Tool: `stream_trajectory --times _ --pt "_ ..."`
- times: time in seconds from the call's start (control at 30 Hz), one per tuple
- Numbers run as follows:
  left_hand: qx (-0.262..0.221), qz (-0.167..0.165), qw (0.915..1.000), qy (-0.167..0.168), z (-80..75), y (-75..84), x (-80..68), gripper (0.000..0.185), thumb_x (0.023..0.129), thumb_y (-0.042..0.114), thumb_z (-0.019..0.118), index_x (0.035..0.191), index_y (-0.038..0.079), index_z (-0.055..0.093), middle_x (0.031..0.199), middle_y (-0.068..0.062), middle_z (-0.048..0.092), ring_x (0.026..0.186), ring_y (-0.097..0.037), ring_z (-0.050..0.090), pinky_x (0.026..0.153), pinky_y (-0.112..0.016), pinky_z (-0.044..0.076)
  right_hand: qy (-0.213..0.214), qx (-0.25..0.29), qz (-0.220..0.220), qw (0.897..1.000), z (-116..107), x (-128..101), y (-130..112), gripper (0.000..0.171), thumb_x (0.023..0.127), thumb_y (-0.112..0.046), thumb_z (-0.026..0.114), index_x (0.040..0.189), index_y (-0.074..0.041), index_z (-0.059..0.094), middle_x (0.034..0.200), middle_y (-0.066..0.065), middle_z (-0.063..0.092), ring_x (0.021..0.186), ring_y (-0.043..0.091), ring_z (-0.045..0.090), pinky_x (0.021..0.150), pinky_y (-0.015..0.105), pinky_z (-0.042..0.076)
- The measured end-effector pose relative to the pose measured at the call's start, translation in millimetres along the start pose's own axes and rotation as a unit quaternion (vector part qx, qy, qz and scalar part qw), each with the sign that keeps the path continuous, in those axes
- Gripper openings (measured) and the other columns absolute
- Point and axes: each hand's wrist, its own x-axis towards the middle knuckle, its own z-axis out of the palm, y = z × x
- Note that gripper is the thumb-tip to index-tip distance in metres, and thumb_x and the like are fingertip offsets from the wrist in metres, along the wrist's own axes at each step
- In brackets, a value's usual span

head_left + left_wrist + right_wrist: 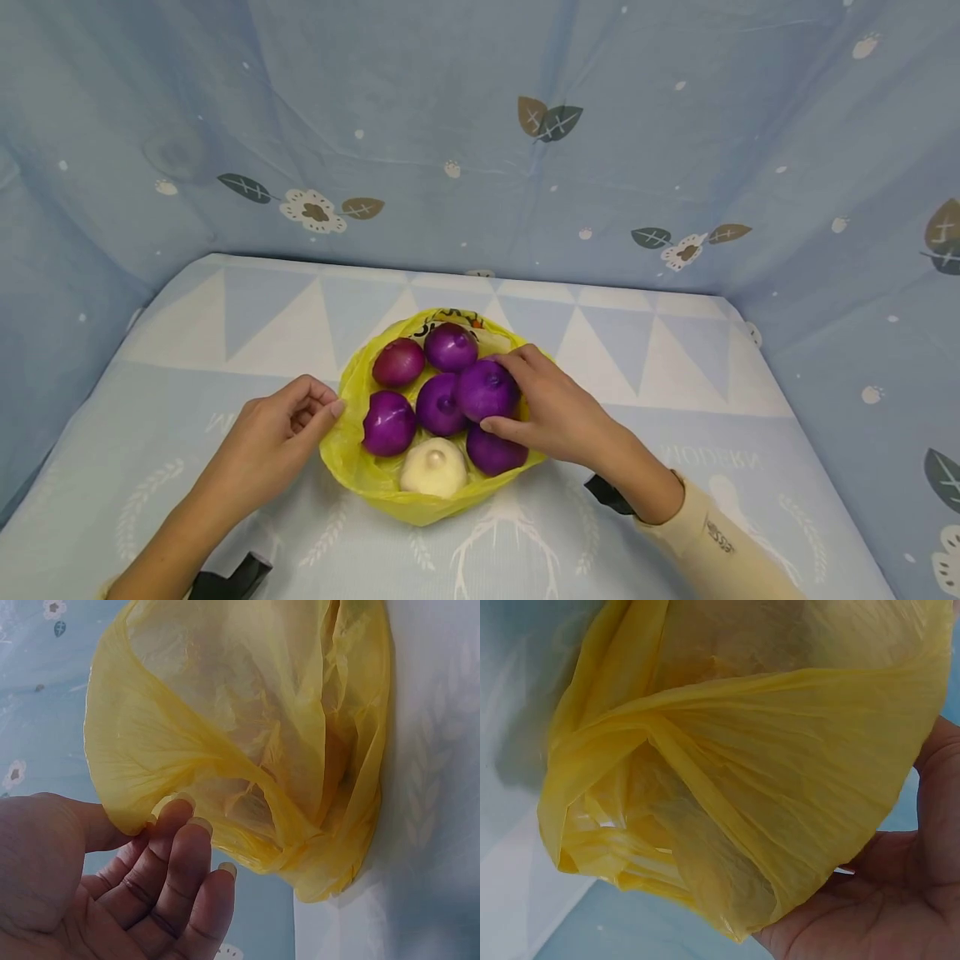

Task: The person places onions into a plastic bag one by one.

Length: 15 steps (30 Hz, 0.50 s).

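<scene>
6 purple onions (439, 403) and 1 white onion (433, 467) show only from the head camera, in the yellow bag (352, 467) on the bench (225, 350). Right hand (551, 408) grips 1 onion; left hand (273, 433) pinches the bag's rim, while both wrist cameras see just yellow plastic

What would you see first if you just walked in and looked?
The yellow bag in the middle of the table, full of purple onions with one white onion at the front. The right hand grips the top purple onion; the left hand pinches the bag's left rim.
</scene>
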Motion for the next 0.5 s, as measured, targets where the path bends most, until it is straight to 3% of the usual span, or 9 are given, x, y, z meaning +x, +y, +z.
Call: stream_trajectory --times 0.33,0.5 --pt "-0.006 -0.007 0.9999 0.006 -0.6 2.6 1.3 0.018 0.106 0.033 0.066 0.106 0.015 0.065 0.087 0.005 0.065 0.074 -0.013 0.059 0.064 -0.024 0.049 0.006 0.002 -0.004 1.0 2.1 1.5 -1.0 0.078 0.088 -0.053 0.082 0.148 -0.014 0.053 0.138 0.004 0.053 0.125 0.019 0.052 0.1 0.042 0.052" --pt "0.003 -0.015 0.9996 0.022 -4.7 2.9 -0.3 0.025 0.108 0.04 0.06 0.108 0.016 0.064 0.091 0.005 0.067 0.082 -0.016 0.062 0.071 -0.025 0.052 0.047 0.017 -0.02 0.999 -5.2 -6.7 0.2 0.074 0.09 -0.051 0.081 0.147 -0.013 0.054 0.141 0.003 0.054 0.128 0.019 0.053 0.104 0.045 0.05"
